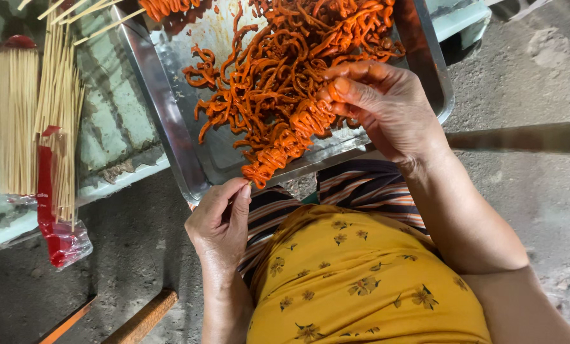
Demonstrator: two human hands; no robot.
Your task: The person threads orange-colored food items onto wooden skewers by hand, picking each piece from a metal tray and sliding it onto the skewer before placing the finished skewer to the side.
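Observation:
A metal tray holds a heap of orange-red marinated strips. My left hand pinches the lower end of a thin wooden skewer just below the tray's near edge. A folded run of orange strips is threaded along that skewer. My right hand grips the upper end of the threaded strips, fingers pressed on them over the tray. The skewer itself is mostly hidden by the strips and my fingers.
Bundles of bare wooden skewers lie on a pale green surface at the left, some in a red and clear plastic wrapper. Loaded skewers show at the top edge. A concrete floor lies below; my lap wears yellow flowered cloth.

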